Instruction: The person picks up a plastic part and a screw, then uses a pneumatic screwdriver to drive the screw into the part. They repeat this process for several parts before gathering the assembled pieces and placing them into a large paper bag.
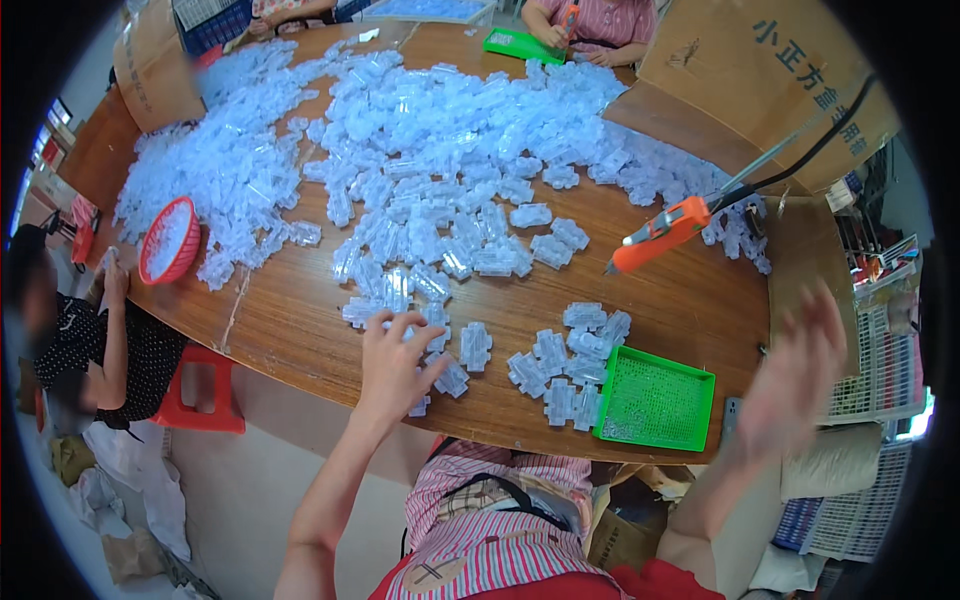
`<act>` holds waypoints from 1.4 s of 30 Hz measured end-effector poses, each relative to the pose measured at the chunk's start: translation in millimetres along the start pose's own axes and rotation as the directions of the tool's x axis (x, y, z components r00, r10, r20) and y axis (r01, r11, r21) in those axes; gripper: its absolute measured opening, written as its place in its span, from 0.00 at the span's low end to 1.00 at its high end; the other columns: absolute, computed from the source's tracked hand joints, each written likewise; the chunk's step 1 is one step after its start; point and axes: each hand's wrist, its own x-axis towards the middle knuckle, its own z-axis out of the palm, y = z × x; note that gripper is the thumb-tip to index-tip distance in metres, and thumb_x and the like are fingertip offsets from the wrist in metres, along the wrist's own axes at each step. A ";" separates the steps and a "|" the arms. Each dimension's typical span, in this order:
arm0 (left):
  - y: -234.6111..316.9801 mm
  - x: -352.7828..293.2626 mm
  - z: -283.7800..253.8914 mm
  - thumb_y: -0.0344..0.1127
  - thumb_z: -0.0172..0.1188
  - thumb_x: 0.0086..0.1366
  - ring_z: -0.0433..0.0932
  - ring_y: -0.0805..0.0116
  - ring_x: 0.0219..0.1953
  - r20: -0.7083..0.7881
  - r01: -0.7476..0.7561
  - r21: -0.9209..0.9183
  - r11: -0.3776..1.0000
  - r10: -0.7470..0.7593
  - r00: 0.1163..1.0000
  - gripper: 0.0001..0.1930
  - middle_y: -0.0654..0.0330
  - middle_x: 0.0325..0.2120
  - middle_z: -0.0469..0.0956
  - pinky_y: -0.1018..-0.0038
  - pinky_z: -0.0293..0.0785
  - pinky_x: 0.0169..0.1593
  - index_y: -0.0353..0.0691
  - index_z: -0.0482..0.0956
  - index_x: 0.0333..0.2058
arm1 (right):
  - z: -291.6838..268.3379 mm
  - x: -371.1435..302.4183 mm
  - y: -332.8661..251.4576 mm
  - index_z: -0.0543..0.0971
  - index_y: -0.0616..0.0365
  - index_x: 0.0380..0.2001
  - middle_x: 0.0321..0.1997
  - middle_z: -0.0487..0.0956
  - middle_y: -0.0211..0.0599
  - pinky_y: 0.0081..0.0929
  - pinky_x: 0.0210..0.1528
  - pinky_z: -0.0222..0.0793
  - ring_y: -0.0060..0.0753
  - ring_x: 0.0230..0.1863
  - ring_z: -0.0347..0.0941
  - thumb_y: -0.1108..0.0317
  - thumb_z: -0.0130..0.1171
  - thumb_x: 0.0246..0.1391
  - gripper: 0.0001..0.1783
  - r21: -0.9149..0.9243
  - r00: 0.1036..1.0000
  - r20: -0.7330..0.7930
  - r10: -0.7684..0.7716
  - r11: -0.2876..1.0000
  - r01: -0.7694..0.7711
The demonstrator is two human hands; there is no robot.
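Observation:
My left hand (394, 362) is spread over clear plastic parts at the near edge of the table, its fingertips at the closest pieces of the pile (397, 288). Right of it lies a single clear plastic part (475, 346), and beyond that a small group of similar parts (550, 352). Beside this group stands a green tray (708, 405) with many tiny pieces in it. My right hand (800, 370) is raised at the right of the tray, blurred, with fingers stretched out and nothing visible in them. An orange electric screwdriver (668, 235) hangs above the table, apart from both hands.
Heaps of clear parts (470, 120) cover the table's far side. Cardboard (770, 90) stands at the right. A red basket (172, 240) sits at left, near a seated person (110, 340) and a red stool (205, 390). Across the table another person (600, 30) holds an orange screwdriver.

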 end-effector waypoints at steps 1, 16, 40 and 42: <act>2.7 4.9 0.6 0.41 0.72 0.47 0.65 0.49 0.53 0.053 -0.056 0.025 0.998 0.055 0.997 0.21 0.59 0.44 0.74 0.54 0.62 0.54 0.48 0.81 0.42 | 4.2 21.0 33.2 0.61 0.62 0.64 0.68 0.61 0.45 0.38 0.65 0.53 0.37 0.65 0.60 0.54 0.50 0.63 0.32 -0.003 0.997 0.034 0.063 0.998 -0.063; 37.0 8.9 64.3 0.39 0.69 0.50 0.72 0.53 0.47 0.032 0.195 0.054 0.979 -0.196 0.980 0.32 0.52 0.37 0.78 0.52 0.55 0.50 0.35 0.64 0.51 | 18.2 44.4 175.0 0.80 0.57 0.39 0.35 0.78 0.26 0.20 0.43 0.66 0.17 0.37 0.70 0.56 0.69 0.51 0.19 -0.248 0.945 0.090 0.316 0.926 -0.286; 117.8 -69.1 56.5 0.25 0.69 0.50 0.74 0.70 0.50 0.352 0.212 -0.806 0.553 0.160 0.922 0.30 0.59 0.44 0.76 0.73 0.73 0.50 0.39 0.70 0.53 | -54.2 -85.9 56.6 0.76 0.63 0.40 0.39 0.76 0.36 0.28 0.36 0.74 0.23 0.30 0.74 0.68 0.59 0.56 0.11 -0.210 0.877 0.238 0.418 0.903 -0.374; 119.1 -68.6 48.9 0.25 0.67 0.48 0.74 0.61 0.45 0.287 0.034 -0.687 0.726 0.228 0.930 0.31 0.57 0.43 0.76 0.68 0.73 0.44 0.40 0.70 0.53 | -58.8 -88.9 66.8 0.76 0.63 0.40 0.34 0.76 0.34 0.28 0.36 0.74 0.22 0.29 0.74 0.67 0.58 0.57 0.11 -0.177 0.894 0.216 0.393 0.916 -0.360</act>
